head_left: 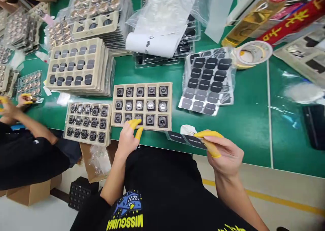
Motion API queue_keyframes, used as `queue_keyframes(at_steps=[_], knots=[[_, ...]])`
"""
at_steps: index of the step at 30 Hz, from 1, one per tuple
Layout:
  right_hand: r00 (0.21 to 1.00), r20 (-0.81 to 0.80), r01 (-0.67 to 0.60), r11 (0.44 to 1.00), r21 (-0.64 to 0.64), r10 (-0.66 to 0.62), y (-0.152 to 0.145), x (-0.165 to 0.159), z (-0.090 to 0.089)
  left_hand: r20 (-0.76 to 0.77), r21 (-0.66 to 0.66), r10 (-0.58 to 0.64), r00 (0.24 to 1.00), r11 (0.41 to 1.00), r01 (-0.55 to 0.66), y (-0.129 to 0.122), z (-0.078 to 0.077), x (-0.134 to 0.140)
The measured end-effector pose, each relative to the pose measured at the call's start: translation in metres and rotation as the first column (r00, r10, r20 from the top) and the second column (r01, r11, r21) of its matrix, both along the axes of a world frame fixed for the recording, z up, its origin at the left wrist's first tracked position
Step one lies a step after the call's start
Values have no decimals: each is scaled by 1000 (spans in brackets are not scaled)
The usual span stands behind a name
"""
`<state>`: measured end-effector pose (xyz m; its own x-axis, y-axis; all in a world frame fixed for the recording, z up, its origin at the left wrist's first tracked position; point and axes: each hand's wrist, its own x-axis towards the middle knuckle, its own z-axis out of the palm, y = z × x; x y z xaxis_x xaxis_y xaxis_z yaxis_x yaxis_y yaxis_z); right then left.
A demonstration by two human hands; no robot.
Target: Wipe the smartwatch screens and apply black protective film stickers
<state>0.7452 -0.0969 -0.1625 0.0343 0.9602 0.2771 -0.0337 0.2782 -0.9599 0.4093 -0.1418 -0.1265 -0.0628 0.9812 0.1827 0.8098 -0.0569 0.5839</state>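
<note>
My right hand (224,149), yellow covers on its thumb and finger, pinches the right end of a short strip of black square stickers (176,137) with pale lettering. The strip reaches left over the table's front edge. My left hand (129,136), also with yellow finger covers, is at the front row of a beige tray (142,128). Its index finger lies over a front compartment, with the thumb a little apart. I cannot tell whether it touches the piece there. Small black square parts fill the tray's compartments, and a few have silvery centres.
A second filled tray (87,141) adjoins on the left, before a tall tray stack (76,63). Sticker sheets (203,75), a tape roll (254,53) and a phone (315,126) are to the right. A co-worker's hand (24,100) is at far left.
</note>
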Motion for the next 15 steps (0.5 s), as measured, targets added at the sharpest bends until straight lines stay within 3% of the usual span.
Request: queue_keyframes(at_steps=[3, 6, 10, 15], knots=[[999, -27, -38, 999, -11, 38, 3, 13, -1, -168, 4, -130, 977, 991, 133, 28, -7, 29], [994, -27, -104, 994, -25, 103, 4, 19, 2, -332, -164, -254, 908, 964, 210, 50, -8, 53], [983, -63, -172, 985, -26, 170, 5, 21, 8, -425, -404, -373, 825, 894, 196, 68, -5, 72], [977, -88, -199, 979, -38, 195, 5, 23, 11, -432, -506, -395, 811, 850, 144, 76, -1, 79]])
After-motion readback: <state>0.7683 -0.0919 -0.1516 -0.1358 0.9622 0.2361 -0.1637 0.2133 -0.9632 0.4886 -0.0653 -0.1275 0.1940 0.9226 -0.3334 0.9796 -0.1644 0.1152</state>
